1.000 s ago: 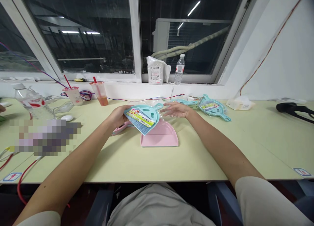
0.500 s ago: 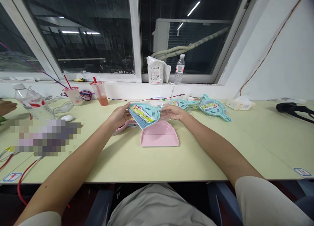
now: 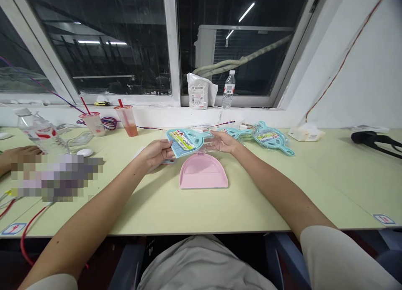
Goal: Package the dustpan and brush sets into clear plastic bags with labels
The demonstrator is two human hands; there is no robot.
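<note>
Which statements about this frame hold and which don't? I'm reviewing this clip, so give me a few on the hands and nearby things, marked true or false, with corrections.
1. The left hand holds a teal hand brush in clear plastic wrap. True.
2. The right hand grips the pink dustpan. False: the right hand is at the wrap, and the pink dustpan lies on the pale green desk, touching neither hand.
3. A plastic water bottle stands on the window sill. True.
4. The cup with the red straw stands on the window sill. False: the cup with the red straw stands on the pale green desk.
</note>
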